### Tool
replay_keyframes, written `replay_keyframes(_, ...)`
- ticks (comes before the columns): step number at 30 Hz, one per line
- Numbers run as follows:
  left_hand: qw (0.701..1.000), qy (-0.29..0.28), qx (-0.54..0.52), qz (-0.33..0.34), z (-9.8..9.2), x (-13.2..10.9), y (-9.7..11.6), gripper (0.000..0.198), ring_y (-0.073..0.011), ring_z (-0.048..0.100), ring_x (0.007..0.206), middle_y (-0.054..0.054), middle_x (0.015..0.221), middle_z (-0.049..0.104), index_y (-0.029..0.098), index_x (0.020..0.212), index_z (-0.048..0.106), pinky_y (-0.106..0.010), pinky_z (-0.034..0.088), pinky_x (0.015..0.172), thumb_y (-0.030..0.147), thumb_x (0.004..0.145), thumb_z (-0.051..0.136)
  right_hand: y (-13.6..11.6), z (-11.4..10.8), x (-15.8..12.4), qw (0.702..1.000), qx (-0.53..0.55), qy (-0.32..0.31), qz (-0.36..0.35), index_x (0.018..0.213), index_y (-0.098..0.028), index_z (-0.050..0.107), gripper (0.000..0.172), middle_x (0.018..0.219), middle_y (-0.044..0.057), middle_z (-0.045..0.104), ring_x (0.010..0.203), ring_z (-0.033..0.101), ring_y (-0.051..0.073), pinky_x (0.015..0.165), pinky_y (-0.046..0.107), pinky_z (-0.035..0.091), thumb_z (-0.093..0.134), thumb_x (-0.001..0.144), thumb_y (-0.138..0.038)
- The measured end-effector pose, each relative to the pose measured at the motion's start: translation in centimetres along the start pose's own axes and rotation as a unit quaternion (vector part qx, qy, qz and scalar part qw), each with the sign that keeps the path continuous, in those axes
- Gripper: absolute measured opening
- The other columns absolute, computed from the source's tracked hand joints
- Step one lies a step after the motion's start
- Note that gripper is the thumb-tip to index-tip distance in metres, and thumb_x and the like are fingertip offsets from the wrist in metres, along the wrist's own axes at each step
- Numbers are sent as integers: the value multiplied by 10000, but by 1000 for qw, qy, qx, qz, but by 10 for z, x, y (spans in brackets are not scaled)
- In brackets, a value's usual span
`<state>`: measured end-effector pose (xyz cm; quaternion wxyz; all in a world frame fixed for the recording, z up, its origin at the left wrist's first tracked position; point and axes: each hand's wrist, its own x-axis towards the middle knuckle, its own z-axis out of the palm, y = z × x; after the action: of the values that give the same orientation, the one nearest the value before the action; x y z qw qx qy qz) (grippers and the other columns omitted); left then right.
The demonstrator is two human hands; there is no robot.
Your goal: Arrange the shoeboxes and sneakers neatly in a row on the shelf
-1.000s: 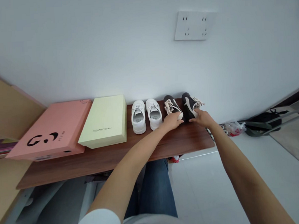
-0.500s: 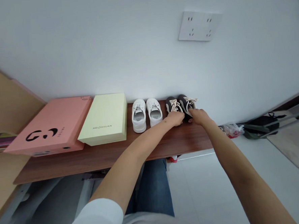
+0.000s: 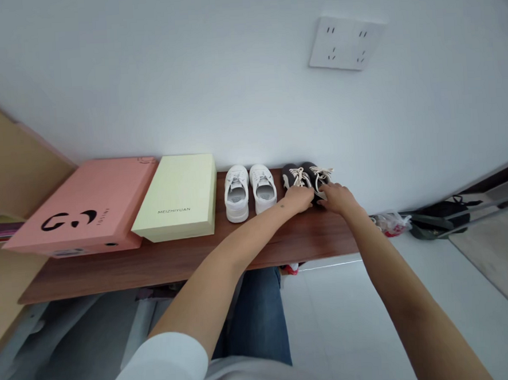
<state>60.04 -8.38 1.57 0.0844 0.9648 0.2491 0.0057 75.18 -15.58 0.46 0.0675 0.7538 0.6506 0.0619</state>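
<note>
Two dark sneakers with cream laces stand side by side at the right part of the brown wooden shelf, toes toward the wall. My left hand [image 3: 300, 198] is closed at the heel of the left dark sneaker [image 3: 290, 173], which it partly hides. Around the heel of the right dark sneaker [image 3: 309, 168], my right hand [image 3: 337, 197] has its fingers bent, thumb at the near side. To the left of them is a pair of white sneakers, the left white sneaker [image 3: 238, 208] and the right white sneaker [image 3: 263, 188], toes also toward the wall.
A pale green shoebox [image 3: 179, 197] and a larger pink shoebox [image 3: 91, 203] lie on the wooden shelf [image 3: 189, 263], left of the white sneakers. A socket plate [image 3: 346, 44] is on the wall. Past the shelf's right end are a plastic bag [image 3: 394, 223] and a dark bag [image 3: 440, 217].
The right dark sneaker has shifted slightly left, closer to its mate. My right hand's fingers look a little looser. The view has moved slightly.
</note>
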Motion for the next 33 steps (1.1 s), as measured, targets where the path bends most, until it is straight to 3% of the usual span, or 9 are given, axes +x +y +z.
replay_keyframes(4, 990, 93, -101, 18, -19, -41, -7, 360, -253, 602, 1151, -125, 1236, 643, 164, 1244, 559, -372, 484, 946, 323, 924, 520, -9, -22, -9, 997, 37, 66, 2, 1155, -174, 583, 295, 1164, 157, 627, 1068, 568, 303, 859, 374, 423, 562, 897, -314)
replay_keyframes(9, 941, 174, -281, -68, -37, -149, -32, 373, -177, 632, 1103, -49, 1203, 678, 229, 1289, 564, -294, 473, 963, 341, 958, 433, -39, -52, -43, 972, 187, 130, -63, 1196, -175, 578, 329, 1188, 155, 623, 1126, 546, 316, 934, 403, 423, 504, 926, -351)
replay_keyframes(12, 913, 219, -316, -135, -25, -227, -49, 326, -184, 666, 1030, -15, 1098, 719, 258, 1180, 640, -300, 497, 930, 383, 927, 477, -72, -60, -70, 945, 289, 128, -80, 1203, -208, 579, 336, 1193, 129, 636, 1155, 548, 304, 979, 425, 423, 499, 928, -382)
replay_keyframes(16, 869, 245, -337, -266, 22, -322, -60, 310, -209, 687, 984, -26, 1041, 736, 258, 1099, 671, -319, 529, 884, 400, 890, 492, -137, -46, -114, 902, 414, 89, -82, 1127, -240, 622, 322, 1171, 109, 656, 1128, 583, 283, 1008, 435, 433, 516, 909, -452)
replay_keyframes(19, 845, 231, -342, -339, 66, -375, -53, 317, -216, 696, 955, -34, 1019, 738, 271, 1059, 674, -332, 537, 869, 389, 895, 429, -203, -14, -154, 859, 508, 3, -68, 1065, -274, 657, 305, 1105, 82, 692, 1066, 627, 264, 986, 426, 463, 514, 898, -485)
replay_keyframes(23, 869, 79, -377, -311, 105, -422, -43, 311, -201, 701, 819, -7, 867, 736, 313, 990, 683, -306, 554, 760, 300, 861, 400, -283, 31, -203, 802, 541, -230, -103, 1140, -292, 677, 356, 1134, 74, 705, 1050, 660, 275, 929, 407, 503, 564, 834, -434)
replay_keyframes(26, 863, 145, -346, -339, 103, -453, -68, 267, -210, 684, 825, -20, 836, 706, 303, 903, 673, -320, 551, 782, 260, 797, 431, -320, 38, -214, 804, 471, -335, -139, 1116, -335, 712, 412, 1107, 76, 722, 1090, 647, 328, 926, 423, 490, 679, 707, -382)
replay_keyframes(29, 774, 368, -264, -443, 79, -485, -136, 172, -241, 656, 912, -42, 896, 672, 274, 858, 622, -390, 519, 899, 287, 775, 471, -349, 14, -198, 765, 529, -318, -187, 1202, -333, 669, 458, 1197, 58, 688, 1151, 617, 305, 997, 420, 456, 664, 748, -398)
replay_keyframes(33, 541, 603, -240, -536, 45, -504, -250, 403, -267, 572, 1136, -108, 1153, 608, 192, 1111, 548, -440, 435, 1029, 462, 813, 521, -408, -33, -154, 696, 657, -224, -185, 1384, -293, 514, 606, 1407, 71, 541, 1285, 513, 275, 1082, 425, 390, 628, 820, -483)
